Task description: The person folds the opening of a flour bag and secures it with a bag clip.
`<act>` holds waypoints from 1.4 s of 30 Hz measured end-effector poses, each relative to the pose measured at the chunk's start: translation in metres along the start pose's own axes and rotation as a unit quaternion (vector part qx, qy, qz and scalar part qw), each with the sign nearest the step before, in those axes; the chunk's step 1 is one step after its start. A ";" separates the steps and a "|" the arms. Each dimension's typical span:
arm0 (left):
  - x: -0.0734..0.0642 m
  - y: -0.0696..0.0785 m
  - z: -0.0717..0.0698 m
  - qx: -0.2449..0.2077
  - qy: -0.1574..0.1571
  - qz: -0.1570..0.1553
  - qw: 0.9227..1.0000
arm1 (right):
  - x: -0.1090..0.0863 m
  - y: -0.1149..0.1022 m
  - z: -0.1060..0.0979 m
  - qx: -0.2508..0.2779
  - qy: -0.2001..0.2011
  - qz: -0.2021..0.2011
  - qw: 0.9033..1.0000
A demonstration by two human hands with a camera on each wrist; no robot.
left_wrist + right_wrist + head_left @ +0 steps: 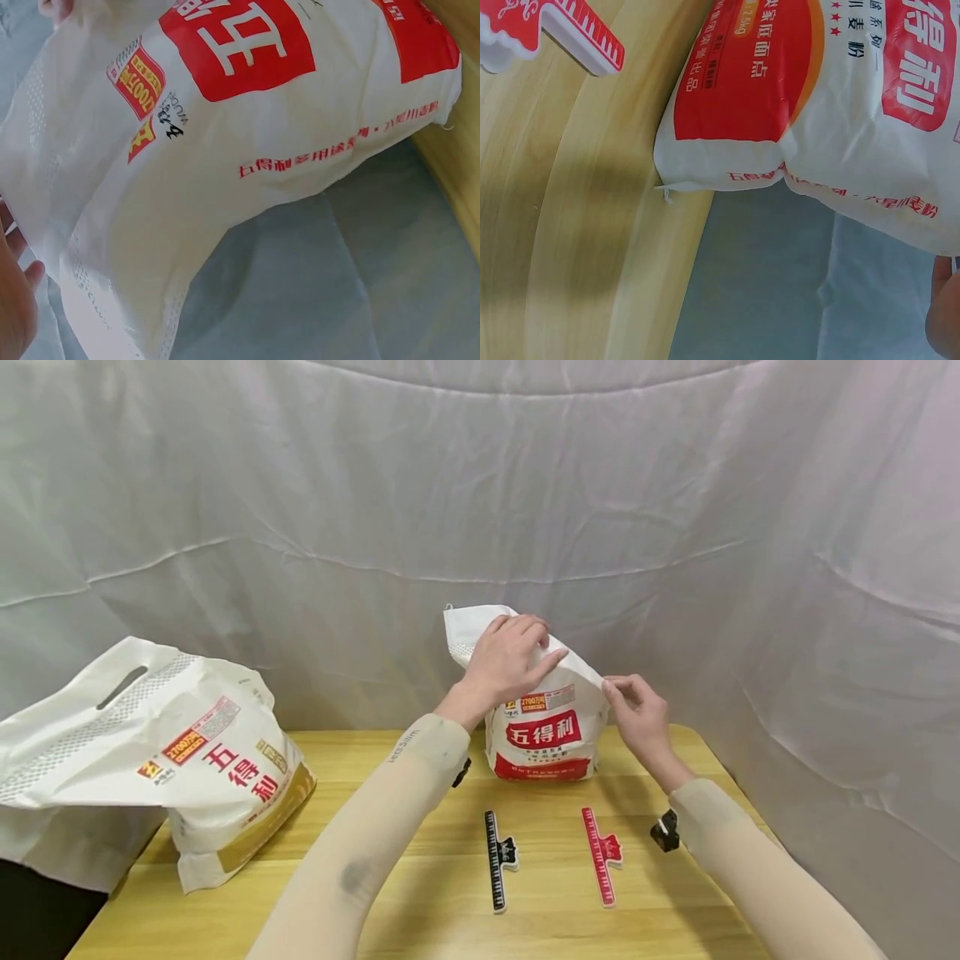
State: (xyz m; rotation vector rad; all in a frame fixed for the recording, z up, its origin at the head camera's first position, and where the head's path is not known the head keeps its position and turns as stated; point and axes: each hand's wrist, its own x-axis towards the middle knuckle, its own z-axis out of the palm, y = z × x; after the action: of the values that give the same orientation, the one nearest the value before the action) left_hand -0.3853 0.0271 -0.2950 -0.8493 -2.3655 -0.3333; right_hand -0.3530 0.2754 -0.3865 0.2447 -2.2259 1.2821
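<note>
An upright white flour bag (543, 727) with red print stands at the back of the table. My left hand (504, 656) lies over its top edge, the thumb spread across the front; in the left wrist view, part of that hand (15, 292) shows beside the bag's top. With thumb and fingers, my right hand (641, 714) pinches the bag's upper right corner. The top slopes down from its raised left corner toward the pinched one. Nearer me lie a black clip (495, 860) and a red clip (602, 858), both with a piano-key pattern.
Leaning at the table's left is a second white flour bag (217, 752), its top with a cut-out handle flopped leftward. A grey cloth (480, 485) hangs behind and along the sides of the wooden table (420, 893).
</note>
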 end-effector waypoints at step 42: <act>-0.006 -0.007 0.032 -0.125 0.114 -0.092 0.981 | 0.018 -0.008 0.017 0.062 0.080 0.089 0.991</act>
State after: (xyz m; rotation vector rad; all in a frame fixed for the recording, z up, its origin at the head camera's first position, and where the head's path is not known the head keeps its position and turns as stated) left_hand -0.4007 0.0320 -0.3237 -0.6621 -2.2191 -0.7747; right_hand -0.3707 0.2594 -0.3773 -0.0124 -2.0728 1.4821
